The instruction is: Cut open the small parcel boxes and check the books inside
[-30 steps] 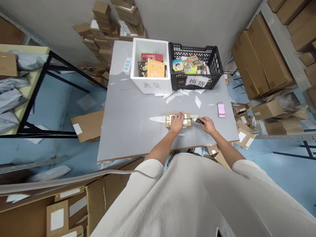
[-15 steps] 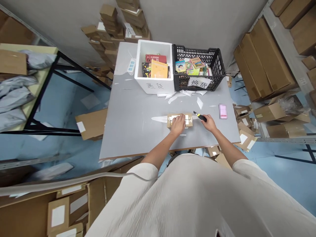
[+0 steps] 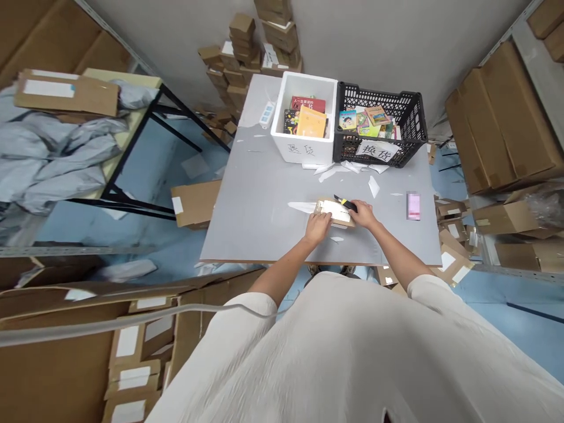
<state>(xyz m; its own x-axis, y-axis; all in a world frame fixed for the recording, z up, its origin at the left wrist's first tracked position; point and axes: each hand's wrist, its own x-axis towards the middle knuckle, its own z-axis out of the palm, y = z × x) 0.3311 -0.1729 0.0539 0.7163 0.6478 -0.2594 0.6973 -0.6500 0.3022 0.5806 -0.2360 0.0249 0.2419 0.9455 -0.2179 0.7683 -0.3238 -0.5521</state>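
Note:
A small cardboard box (image 3: pixel 336 221) with a white label on top lies at a slight tilt on the grey table (image 3: pixel 247 217). My left hand (image 3: pixel 318 227) grips its left near corner, fingers over the top edge. In my right hand (image 3: pixel 363 214) is a black and yellow utility knife (image 3: pixel 347 204), its blade pointing left above the box's far side. Whether the blade touches the cardboard I cannot tell. The right hand's fingers are closed round the handle, close to the box's right end.
At the back of the table stand a white foam box (image 3: pixel 304 151) and a black plastic crate (image 3: pixel 404 154), both holding books. Paper scraps (image 3: pixel 373 187) lie in front of them. A pink item (image 3: pixel 413 207) is at the right, a power strip (image 3: pixel 267 115) at the back left.
My right hand has brought the knife leftward over the box. The box has turned slightly, and my left hand has shifted to its left corner. The view has swung left.

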